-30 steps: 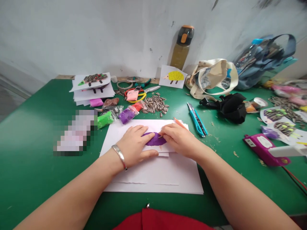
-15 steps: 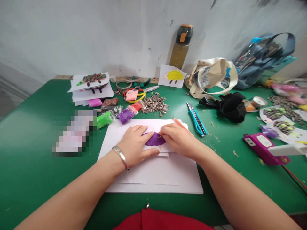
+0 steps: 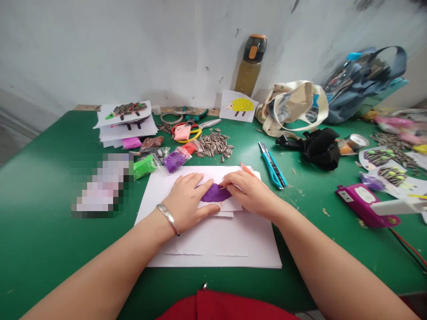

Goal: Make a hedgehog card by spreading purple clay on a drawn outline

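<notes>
A flat purple clay shape (image 3: 213, 194) lies on a small piece of white paper (image 3: 233, 205), on top of larger white sheets (image 3: 213, 240). My left hand (image 3: 190, 199) rests over the left side of the shape with its fingers spread. At the shape's right side, my right hand (image 3: 247, 191) is pinched around a small thin stick (image 3: 223, 188), its tip against the purple clay. An orange pencil (image 3: 247, 169) lies beyond my right hand. A blue utility knife (image 3: 272, 166) lies to the right of the sheets.
Sunflower seeds (image 3: 215, 146), bagged purple clay (image 3: 176, 159) and bagged green clay (image 3: 145, 166) lie beyond the sheets. Scissors (image 3: 196, 129), a bottle (image 3: 250, 66) and a cream bag (image 3: 293, 109) stand or lie near the wall. A magenta device (image 3: 365, 206) is at right.
My right hand's fingertips have shifted slightly on the purple clay, and the stick has tilted a little. My left hand stays in nearly the same place.
</notes>
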A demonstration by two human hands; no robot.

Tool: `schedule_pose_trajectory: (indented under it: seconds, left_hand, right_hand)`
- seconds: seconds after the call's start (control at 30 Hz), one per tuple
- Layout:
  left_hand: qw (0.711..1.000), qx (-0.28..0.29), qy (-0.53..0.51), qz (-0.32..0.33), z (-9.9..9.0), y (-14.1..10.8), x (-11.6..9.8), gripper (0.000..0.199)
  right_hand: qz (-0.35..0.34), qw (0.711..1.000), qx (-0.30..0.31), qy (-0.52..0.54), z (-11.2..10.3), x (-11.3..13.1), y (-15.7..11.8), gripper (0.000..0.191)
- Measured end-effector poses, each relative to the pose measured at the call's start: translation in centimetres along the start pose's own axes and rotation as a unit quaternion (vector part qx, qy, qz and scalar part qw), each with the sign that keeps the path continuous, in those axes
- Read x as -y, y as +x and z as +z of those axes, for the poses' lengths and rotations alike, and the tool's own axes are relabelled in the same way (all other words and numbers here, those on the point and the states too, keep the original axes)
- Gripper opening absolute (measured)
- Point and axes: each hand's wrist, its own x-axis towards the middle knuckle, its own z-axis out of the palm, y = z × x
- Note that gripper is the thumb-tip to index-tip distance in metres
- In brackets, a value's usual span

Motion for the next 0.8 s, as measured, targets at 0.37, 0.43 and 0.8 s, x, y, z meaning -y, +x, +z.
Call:
schedule_pose_trajectory:
  seconds: [0.37, 0.43, 0.8]
  left_hand:
    - [1.0, 0.007, 0.014, -0.008, 0.2, -0.1, -0.2, 0.067]
    - [1.0, 0.013, 0.025, -0.006, 0.2, -0.1, -0.1, 0.064]
    - [0.997, 0.02, 0.073, -0.03, -0.2, -0.3, -0.4, 0.07]
  right_hand:
    - [0.05, 0.995, -0.041, 0.069, 0.4, -0.7, 0.1, 0.021]
    - [0.052, 0.996, -0.041, 0.067, 0.3, -0.7, 0.1, 0.02]
    - [-0.032, 0.993, 0.039, -0.111, -0.8, 2.3, -0.9, 0.023]
